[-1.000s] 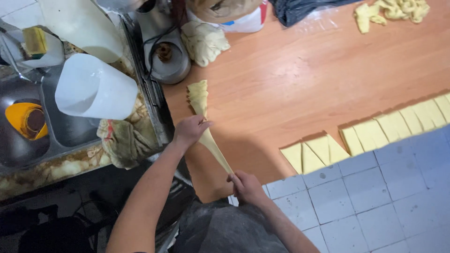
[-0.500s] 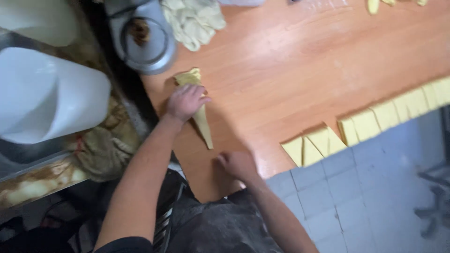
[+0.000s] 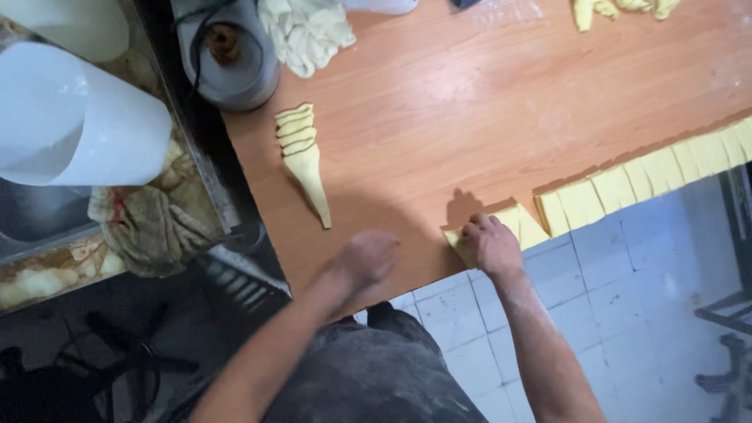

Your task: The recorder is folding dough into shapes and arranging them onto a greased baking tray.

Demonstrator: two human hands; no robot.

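From the head camera, the right hand lies fingers-down on a yellow dough triangle at the near edge of the wooden table, covering most of it; whether it pinches the piece cannot be told. The left hand is motion-blurred above the table edge, holding nothing visible, its fingers unclear. A half-rolled dough strip lies apart, ahead of it. The row of cut triangles runs off the right edge of the frame.
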